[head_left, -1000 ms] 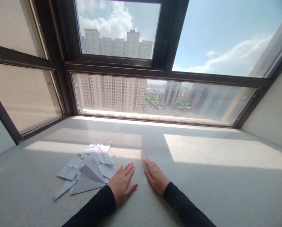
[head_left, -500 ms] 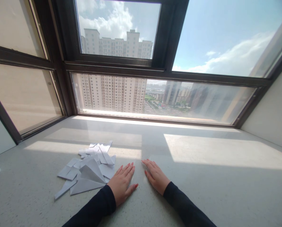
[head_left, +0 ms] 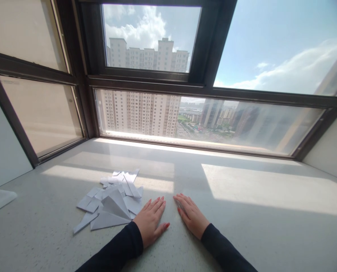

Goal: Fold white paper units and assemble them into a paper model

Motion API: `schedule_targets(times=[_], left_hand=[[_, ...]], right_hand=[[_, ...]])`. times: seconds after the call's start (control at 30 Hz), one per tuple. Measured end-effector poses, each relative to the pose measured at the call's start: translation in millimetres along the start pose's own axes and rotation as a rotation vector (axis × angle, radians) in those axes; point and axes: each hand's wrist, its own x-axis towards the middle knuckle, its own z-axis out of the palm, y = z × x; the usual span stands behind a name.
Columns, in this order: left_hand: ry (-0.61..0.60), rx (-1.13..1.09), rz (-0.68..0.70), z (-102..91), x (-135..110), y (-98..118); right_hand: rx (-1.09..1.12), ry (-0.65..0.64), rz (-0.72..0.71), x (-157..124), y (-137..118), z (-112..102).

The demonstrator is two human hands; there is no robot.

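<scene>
My left hand (head_left: 150, 222) lies flat on the pale speckled windowsill (head_left: 242, 234), fingers stretched forward and thumb out to the side. Just left of it is a heap of folded white paper pieces (head_left: 114, 206), several of them overlapping; a pointed, pleated one lies on top at the front. The wrist and sleeve are close to the heap's right edge. My right hand (head_left: 192, 216) rests on the sill a short way to the right, fingers extended and palm down. Neither hand holds anything that I can see.
A dark window frame (head_left: 157, 85) runs along the back, with tall buildings outside. At the left edge lies a white, flat object (head_left: 0, 200), partly cut off. White walls (head_left: 334, 147) bound the sill on both sides. Bands of sunlight cross the surface.
The whole view has shifted, so the scene sits slightly further right and more of the white object at the left shows. Both hands stay flat in the same place beside the papers.
</scene>
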Motion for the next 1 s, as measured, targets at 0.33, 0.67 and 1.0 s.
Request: schedule_targets(times=[0.33, 0.67, 1.0], left_hand=[[-0.036, -0.031, -0.032, -8.1, 1.2, 6.0], [-0.026, -0.031, -0.026, -7.0, 0.8, 5.9], [-0.012, -0.017, -0.02, -1.6, 1.8, 3.1]], right_hand=[[0.024, -0.031, -0.006, 0.8, 6.1, 0.7], [0.02, -0.023, -0.004, 0.9, 6.6, 1.8], [0.014, 0.008, -0.021, 0.6, 9.6, 6.0]])
